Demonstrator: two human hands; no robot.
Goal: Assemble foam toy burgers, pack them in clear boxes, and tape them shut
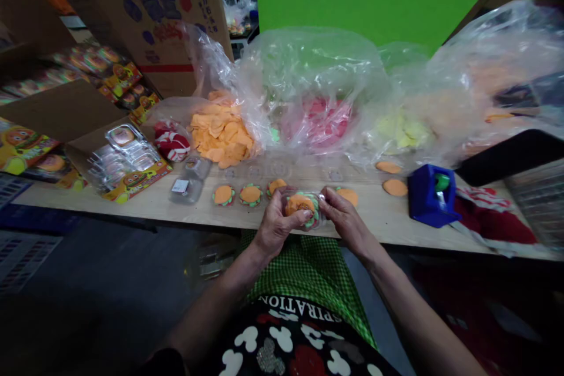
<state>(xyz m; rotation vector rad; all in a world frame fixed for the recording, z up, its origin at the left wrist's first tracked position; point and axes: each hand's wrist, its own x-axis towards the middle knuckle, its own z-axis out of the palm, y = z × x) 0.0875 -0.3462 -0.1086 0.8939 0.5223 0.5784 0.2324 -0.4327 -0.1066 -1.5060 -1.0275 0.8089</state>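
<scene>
Between my two hands, over the table's front edge, is a burger-shaped piece [299, 205] with an orange top and a green frilly layer, in a clear plastic shell. My left hand [282, 220] grips its left side, thumb lying across the orange top. At the right edge, my right hand [341, 211] pinches the clear shell. Just left of my hands, orange-topped burgers [251, 194] sit in clear cups on the table [374, 217]. An orange disc [348, 195] lies behind my right hand, partly covered.
Clear bags hold orange pieces [222, 129], pink pieces [324, 120] and yellow pieces [403, 132] along the back. A printed display box [132, 179] of packed burgers stands left. A blue tape dispenser [432, 197] is at right, near two orange discs [395, 187] and a red cloth [493, 220].
</scene>
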